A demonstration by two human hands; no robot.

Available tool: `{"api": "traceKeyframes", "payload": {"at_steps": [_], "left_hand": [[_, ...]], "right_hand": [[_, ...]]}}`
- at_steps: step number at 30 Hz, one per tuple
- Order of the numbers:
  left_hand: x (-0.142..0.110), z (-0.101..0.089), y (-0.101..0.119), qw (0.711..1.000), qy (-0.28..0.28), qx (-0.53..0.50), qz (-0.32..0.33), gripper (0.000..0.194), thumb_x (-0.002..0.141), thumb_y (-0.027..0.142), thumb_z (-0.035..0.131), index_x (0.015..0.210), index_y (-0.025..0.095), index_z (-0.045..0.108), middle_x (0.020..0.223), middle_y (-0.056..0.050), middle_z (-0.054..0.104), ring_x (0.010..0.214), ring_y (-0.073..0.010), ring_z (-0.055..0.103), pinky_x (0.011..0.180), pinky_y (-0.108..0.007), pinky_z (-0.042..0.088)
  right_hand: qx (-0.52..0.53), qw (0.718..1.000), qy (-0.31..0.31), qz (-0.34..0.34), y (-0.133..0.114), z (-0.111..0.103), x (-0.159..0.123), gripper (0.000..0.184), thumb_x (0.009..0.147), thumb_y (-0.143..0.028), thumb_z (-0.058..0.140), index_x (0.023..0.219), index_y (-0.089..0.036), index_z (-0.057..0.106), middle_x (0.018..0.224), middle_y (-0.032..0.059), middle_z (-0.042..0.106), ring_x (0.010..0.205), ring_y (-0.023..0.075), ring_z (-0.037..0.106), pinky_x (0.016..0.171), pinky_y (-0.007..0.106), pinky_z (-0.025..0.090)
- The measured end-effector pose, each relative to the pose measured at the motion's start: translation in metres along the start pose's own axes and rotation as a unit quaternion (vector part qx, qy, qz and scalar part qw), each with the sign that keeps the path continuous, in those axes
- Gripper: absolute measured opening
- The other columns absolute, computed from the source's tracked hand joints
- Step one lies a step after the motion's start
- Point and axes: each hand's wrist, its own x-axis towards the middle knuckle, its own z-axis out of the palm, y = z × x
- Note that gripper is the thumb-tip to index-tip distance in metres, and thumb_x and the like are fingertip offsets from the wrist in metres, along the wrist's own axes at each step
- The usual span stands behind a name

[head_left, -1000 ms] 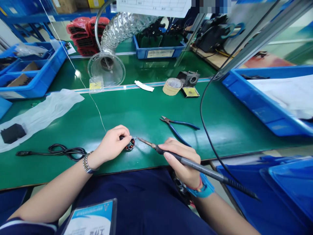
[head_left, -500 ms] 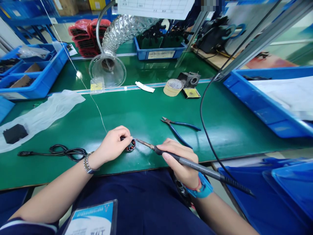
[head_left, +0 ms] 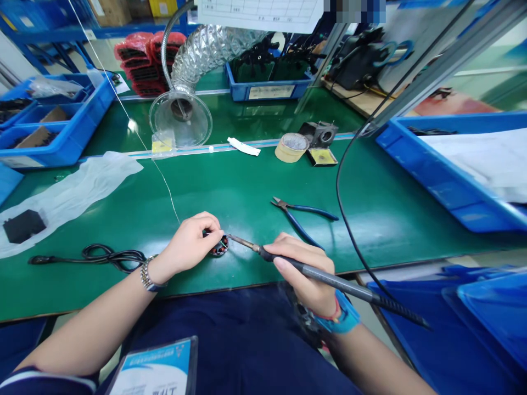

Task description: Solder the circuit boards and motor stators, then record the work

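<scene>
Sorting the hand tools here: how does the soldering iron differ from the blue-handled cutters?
The soldering iron is gripped in the right hand, tip at the small wound part the left hand steadies; the cutters lie untouched on the green mat. The iron is one long dark shaft trailing a black cable; the cutters have two splayed blue handles and no cable. Both have metal tips.

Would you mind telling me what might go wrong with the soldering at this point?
The soldering iron tip sits very close to the left hand fingertips pinching the small coil part, so a slip may burn them. The iron's black cable loops near the pliers and might snag.
</scene>
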Motion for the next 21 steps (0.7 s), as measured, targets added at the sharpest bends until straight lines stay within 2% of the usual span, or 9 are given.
{"api": "traceKeyframes", "payload": {"at_steps": [12,21], "left_hand": [[0.0,0.0002,-0.0012,1.0,0.001,0.0,-0.001,0.02,0.081,0.019,0.052,0.062,0.017,0.058,0.083,-0.002,0.061,0.078,-0.014,0.057,0.074,-0.029,0.042],[-0.0003,0.0,-0.0013,1.0,-0.001,0.002,0.001,0.02,0.081,0.019,0.053,0.062,0.017,0.057,0.082,-0.001,0.061,0.077,-0.0139,0.057,0.074,-0.028,0.042]], "right_hand": [[0.008,1.0,0.003,0.01,0.0012,-0.0007,0.0004,0.026,0.079,-0.011,0.057,0.099,-0.023,0.069,0.076,0.0039,0.066,0.066,0.0176,0.058,0.062,0.035,0.046],[0.016,0.999,0.029,0.011,-0.0006,-0.0057,0.0012,0.026,0.08,-0.012,0.056,0.099,-0.024,0.07,0.075,0.0043,0.065,0.065,0.0187,0.057,0.06,0.036,0.044]]}}
